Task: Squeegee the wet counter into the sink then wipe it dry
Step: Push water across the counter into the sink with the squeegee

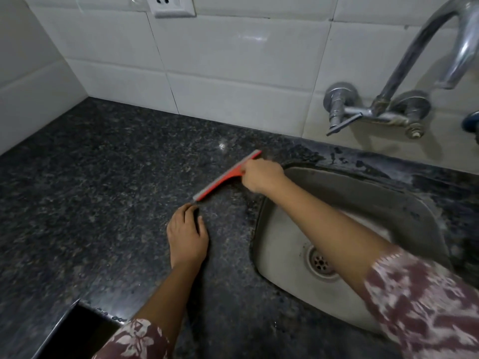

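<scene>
Our right hand (261,176) is closed in a fist around the handle of the red squeegee (223,178), and the handle itself is hidden inside the grip. The squeegee sits on the dark speckled tabletop (103,177), just left of the sink (363,193) and near its far left corner. Its blade runs on a slant, with the near end pointing toward our left hand (188,234) and the far end toward the tiled wall (233,60). The grey rubber edge faces left, away from the sink.

Our left hand rests palm down on the tabletop with nothing in it. Its fingers are loosely bent, and the fingertips lie just short of the blade's near end. Our right forearm crosses over the steel sink, above the drain (320,263). Both arms wear patterned maroon sleeves (425,301).

A chrome tap (414,60) is mounted on the wall behind the sink, and a white socket (172,3) sits high on the tiles.
</scene>
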